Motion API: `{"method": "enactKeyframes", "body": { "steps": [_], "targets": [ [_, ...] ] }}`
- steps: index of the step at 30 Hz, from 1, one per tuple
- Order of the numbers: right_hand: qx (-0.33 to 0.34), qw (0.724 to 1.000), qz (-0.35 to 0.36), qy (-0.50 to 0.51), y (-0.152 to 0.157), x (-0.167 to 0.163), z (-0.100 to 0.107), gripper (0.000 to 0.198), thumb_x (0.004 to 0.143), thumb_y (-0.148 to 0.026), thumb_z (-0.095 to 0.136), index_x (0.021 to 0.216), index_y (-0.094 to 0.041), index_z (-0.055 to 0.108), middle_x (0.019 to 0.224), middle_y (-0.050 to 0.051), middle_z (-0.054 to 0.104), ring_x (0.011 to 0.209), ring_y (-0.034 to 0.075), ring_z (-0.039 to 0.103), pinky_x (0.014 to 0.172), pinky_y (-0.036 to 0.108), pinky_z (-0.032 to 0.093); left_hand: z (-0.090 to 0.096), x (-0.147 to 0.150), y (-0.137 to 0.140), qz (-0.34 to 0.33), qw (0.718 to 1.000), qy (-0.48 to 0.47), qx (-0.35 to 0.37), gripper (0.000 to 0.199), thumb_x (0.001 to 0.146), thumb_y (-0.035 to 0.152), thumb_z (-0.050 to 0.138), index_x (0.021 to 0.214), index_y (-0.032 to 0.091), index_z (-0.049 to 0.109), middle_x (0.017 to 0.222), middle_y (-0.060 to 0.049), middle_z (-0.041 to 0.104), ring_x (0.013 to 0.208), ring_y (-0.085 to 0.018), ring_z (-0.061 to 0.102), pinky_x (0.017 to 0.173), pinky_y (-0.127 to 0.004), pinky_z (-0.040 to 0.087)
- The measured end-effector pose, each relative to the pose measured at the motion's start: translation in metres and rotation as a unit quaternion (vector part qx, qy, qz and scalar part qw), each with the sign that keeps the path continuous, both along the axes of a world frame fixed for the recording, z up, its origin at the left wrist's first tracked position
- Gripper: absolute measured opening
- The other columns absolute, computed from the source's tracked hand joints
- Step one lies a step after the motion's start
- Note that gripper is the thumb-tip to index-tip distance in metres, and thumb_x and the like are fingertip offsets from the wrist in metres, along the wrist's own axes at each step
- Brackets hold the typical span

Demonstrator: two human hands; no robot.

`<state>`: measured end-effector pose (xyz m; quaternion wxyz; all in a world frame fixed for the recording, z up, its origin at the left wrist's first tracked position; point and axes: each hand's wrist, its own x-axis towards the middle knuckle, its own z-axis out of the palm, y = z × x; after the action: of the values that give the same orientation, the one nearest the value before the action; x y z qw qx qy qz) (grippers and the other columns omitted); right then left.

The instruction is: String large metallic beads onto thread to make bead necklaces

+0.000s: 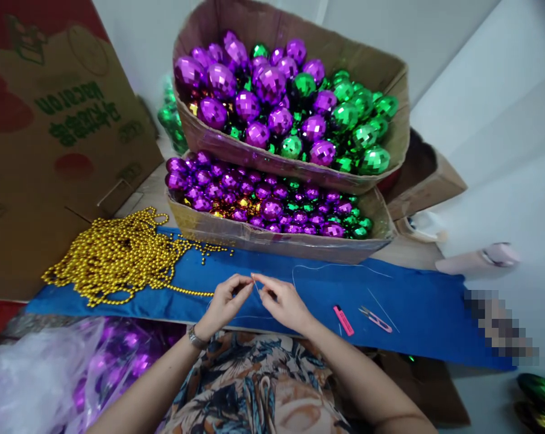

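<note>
Above the blue cloth, my left hand (227, 300) and my right hand (281, 302) meet with their fingertips nearly touching. Both are closed in a pinch on a fine white thread, and a short, thin pale piece of it shows between them. Part of the thread (336, 267) loops over the cloth to the right, and another stretch runs below my hands. What exactly sits at the fingertips is too small to make out. To the right of my hands lie a pink lighter-sized object (343, 320) and pink-handled thread snips (375, 318).
Gold bead strings (119, 253) are heaped at left. Two stacked cardboard boxes (272, 238) hold purple, green and gold faceted balls. A large printed carton (50, 150) stands left, a pink bottle (478, 259) right. A plastic bag (41, 374) lies lower left.
</note>
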<state>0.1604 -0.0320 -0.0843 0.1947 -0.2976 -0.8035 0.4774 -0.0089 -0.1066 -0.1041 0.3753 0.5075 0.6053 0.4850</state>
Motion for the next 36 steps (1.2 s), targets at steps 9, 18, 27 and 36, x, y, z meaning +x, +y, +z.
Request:
{"method": "enactKeyframes", "body": {
  "steps": [9,18,27,36],
  "targets": [
    [0.083,0.992,0.046,-0.083,-0.001,0.0,-0.005,0.034,0.088,-0.016,0.047,0.121,-0.02,0.046,0.076,-0.001,0.063,0.068,0.014,0.061,0.067,0.023,0.045,-0.008,0.005,0.005,0.031,0.995,-0.069,-0.068,0.032,0.079,0.046,0.065,0.074,0.014,0.067,0.064,0.0,0.059,0.058,-0.012,0.048,0.055,-0.023,0.037],
    [0.254,0.966,0.053,0.001,0.019,0.004,-0.012,0.016,0.095,-0.017,0.041,0.105,-0.02,0.053,0.096,0.007,0.065,0.089,0.018,0.061,0.078,0.03,0.049,0.006,0.0,0.002,-0.073,0.983,-0.113,-0.123,0.031,0.08,0.045,0.063,0.075,0.014,0.064,0.067,0.001,0.056,0.058,-0.01,0.042,0.053,-0.02,0.033],
    [0.341,0.939,-0.033,0.018,0.001,-0.004,-0.009,0.022,0.094,-0.021,0.048,0.11,-0.018,0.064,0.104,0.011,0.063,0.094,0.018,0.06,0.082,0.029,0.051,-0.004,0.003,0.0,-0.009,0.985,-0.137,-0.102,0.029,0.083,0.043,0.061,0.076,0.015,0.061,0.066,0.003,0.051,0.056,-0.008,0.037,0.052,-0.02,0.031],
    [0.31,0.946,-0.089,-0.038,-0.013,-0.012,-0.015,0.021,0.096,-0.024,0.046,0.099,-0.02,0.067,0.088,0.006,0.067,0.081,0.015,0.064,0.076,0.026,0.05,-0.008,0.002,-0.001,-0.016,0.999,-0.018,-0.023,0.023,0.089,0.036,0.054,0.09,0.018,0.067,0.086,-0.003,0.066,0.079,-0.016,0.058,0.072,-0.026,0.045]
  ]
}}
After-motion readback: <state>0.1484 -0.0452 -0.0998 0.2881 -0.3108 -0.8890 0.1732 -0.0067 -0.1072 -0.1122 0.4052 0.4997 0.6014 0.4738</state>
